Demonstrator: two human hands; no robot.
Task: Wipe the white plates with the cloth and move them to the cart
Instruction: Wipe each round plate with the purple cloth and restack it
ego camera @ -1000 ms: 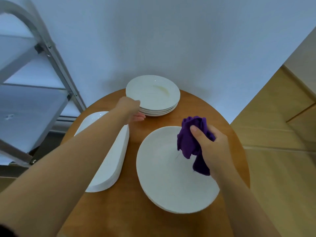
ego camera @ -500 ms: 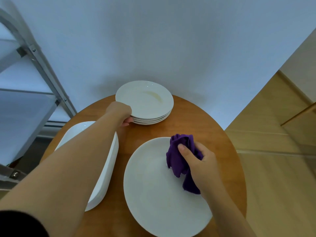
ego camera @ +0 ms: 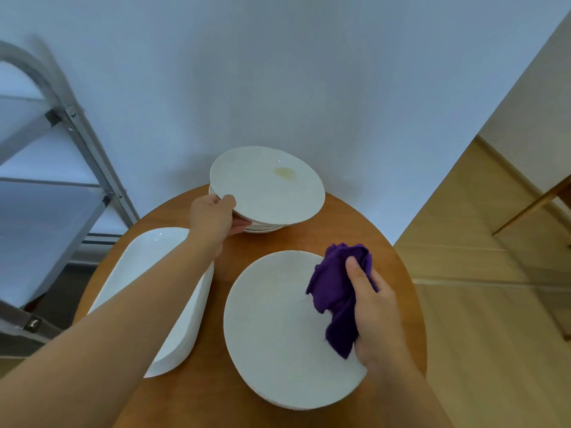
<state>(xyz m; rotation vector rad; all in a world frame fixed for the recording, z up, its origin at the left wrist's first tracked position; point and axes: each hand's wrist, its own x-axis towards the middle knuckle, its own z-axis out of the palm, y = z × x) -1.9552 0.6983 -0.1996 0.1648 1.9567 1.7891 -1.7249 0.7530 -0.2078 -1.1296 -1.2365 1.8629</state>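
My left hand grips the near-left rim of a white plate with a yellowish stain and holds it tilted just above the stack of plates at the table's far side. My right hand holds a crumpled purple cloth over the right part of a large round white plate near me. An oblong white platter lies at the left, partly under my left forearm.
All dishes rest on a round wooden table against a pale wall. The metal-framed cart with white shelves stands to the left of the table. Wooden flooring lies to the right.
My left hand has taken the top plate by its rim and lifted it off the stack. My right hand still holds the cloth over the big plate.
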